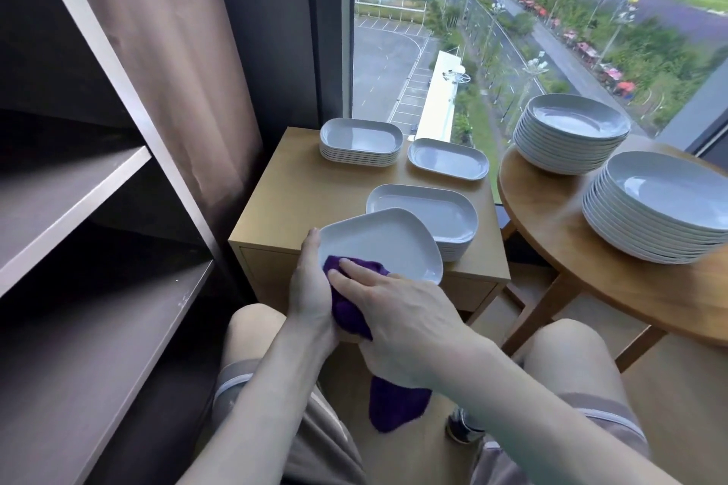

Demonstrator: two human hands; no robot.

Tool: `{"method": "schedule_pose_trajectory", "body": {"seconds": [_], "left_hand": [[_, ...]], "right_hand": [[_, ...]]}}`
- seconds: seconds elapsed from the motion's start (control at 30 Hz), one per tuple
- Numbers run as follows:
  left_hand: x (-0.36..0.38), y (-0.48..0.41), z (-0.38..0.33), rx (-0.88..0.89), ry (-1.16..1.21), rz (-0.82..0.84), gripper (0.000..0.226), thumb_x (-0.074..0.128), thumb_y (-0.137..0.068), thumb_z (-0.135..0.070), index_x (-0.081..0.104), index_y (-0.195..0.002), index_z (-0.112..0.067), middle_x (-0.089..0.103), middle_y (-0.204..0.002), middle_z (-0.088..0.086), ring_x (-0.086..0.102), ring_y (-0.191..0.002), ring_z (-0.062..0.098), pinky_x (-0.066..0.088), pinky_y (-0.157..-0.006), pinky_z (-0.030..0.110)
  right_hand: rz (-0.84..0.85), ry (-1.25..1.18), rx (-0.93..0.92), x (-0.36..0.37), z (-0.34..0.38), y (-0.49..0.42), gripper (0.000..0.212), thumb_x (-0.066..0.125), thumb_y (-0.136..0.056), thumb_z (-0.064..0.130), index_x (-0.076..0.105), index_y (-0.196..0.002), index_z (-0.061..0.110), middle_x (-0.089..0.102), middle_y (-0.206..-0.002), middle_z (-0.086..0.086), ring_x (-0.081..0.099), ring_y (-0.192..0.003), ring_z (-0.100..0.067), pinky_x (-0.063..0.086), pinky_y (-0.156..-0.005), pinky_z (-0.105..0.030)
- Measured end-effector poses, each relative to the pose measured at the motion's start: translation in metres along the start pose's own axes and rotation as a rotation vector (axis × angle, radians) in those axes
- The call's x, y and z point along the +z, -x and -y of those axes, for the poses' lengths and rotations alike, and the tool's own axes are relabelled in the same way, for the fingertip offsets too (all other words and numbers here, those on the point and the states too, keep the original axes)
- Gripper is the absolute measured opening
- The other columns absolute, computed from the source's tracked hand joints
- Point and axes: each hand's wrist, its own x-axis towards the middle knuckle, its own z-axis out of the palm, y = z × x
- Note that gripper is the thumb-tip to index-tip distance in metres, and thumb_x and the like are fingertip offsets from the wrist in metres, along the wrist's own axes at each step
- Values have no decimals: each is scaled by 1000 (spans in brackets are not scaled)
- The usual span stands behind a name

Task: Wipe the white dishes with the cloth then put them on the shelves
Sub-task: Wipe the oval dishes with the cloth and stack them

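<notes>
Wiping stage: early, in my judgement; one piece is being wiped and nearly all of the work is left.
Shelves point(78, 193): dark boards at the left; no white dish shows on the parts in view, so the putting away seems not yet begun.
Round plates: two tall stacks point(575, 122) point(669, 189); whether they are wiped I cannot tell.
Oblong dishes: a stack at the back point(360, 136), what looks like a single one beside it point(449, 157), and a nearer stack point(425, 209).
Dish in hand point(386, 244): white, tilted, held over the near edge of the cabinet, just in front of the nearer stack.
Purple cloth point(350, 311): bunched on the near end of this dish; its tail hangs down below the wrist.
Right hand point(402, 311): holds the cloth and presses it on the dish, index finger straight on top.
Left hand point(311, 287): grips the left rim of the dish, thumb along the edge.
Window point(512, 31): tall glass, with roads and green far below.
Curtain point(165, 51): brown, between shelves and glass.
Round table point(551, 217): wood, at the right; it carries the round plates.
Cabinet point(299, 193): light wood, square top; it carries the oblong dishes.
</notes>
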Motion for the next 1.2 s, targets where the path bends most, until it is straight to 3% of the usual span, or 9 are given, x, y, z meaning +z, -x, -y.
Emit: {"method": "schedule_pose_trajectory", "body": {"seconds": [0.13, 0.2, 0.33, 0.5, 0.7, 0.8, 0.87, 1.03, 1.2], "left_hand": [[4, 3, 3, 25, -53, 12, 65, 40, -107, -55, 68, -129, 0, 71, -125, 26, 71, -114, 38, 57, -95, 45], [3, 1, 1, 63, -60, 20, 65, 34, -110, -53, 66, -132, -1, 72, -125, 23, 70, -118, 35, 54, -101, 44], [-1, 1, -5, 93, -101, 28, 66, 32, -109, -58, 67, -135, -9, 74, -126, 17, 70, -120, 34, 52, -105, 50], [-2, 4, -8, 92, -158, -3, 67, 34, -107, -61, 66, -134, -9, 75, -122, 20, 71, -114, 39, 55, -102, 56], [-7, 1, -10, 100, -182, -85, 61, 42, -106, -61, 70, -128, -12, 77, -116, 16, 75, -106, 36, 59, -97, 51], [-9, -1, -10, 121, -142, -140, 53, 48, -105, -56, 72, -123, -11, 78, -112, 14, 77, -99, 34, 61, -87, 45], [-11, -3, -10, 128, -131, -155, 51, 49, -105, -56, 73, -119, -13, 79, -109, 13, 78, -93, 31, 62, -78, 40], [-7, -3, -7, 107, -72, -165, 52, 51, -103, -54, 72, -122, -10, 77, -115, 17, 75, -99, 35, 59, -83, 42], [-2, -2, -5, 45, -6, -133, 57, 50, -104, -53, 67, -131, -5, 71, -128, 23, 67, -121, 44, 49, -110, 56]], "right_hand": [[-27, -7, 52, -10, -11, -17, 70, 55, -92, 41, 25, -155, 39, 27, -162, 18, 55, -122, -28, 50, -88, -39], [-24, 23, 92, -16, -17, -23, 73, 55, -91, 40, 23, -156, 40, 23, -163, 22, 54, -126, -26, 47, -88, -37], [-8, 49, 172, -25, -31, -29, 81, 57, -85, 32, 21, -157, 42, 20, -163, 25, 52, -131, -24, 39, -79, -33], [53, 63, 288, -31, -47, -26, 73, 52, -87, 31, 27, -156, 33, 35, -159, 13, 49, -134, -26, 45, -92, -39], [87, 95, 379, -19, -53, -19, 48, 58, -84, 28, 46, -130, 21, 58, -121, 3, 59, -112, -30, 40, -76, -35], [73, 84, 359, -14, -43, -10, 24, 59, -83, 26, 47, -103, 20, 52, -88, 3, 59, -89, -30, 38, -70, -35], [62, 81, 332, -12, -29, -4, 20, 61, -83, 24, 46, -96, 19, 42, -76, 5, 51, -77, -27, 37, -68, -34], [46, 55, 199, -12, 10, 4, 20, 64, -83, 19, 45, -92, 19, 42, -78, 2, 45, -73, -26, 35, -66, -33], [87, 62, 69, -19, 28, -6, 23, 62, -83, 22, 46, -100, 19, 46, -94, 1, 41, -78, -26, 27, -61, -33]]}}
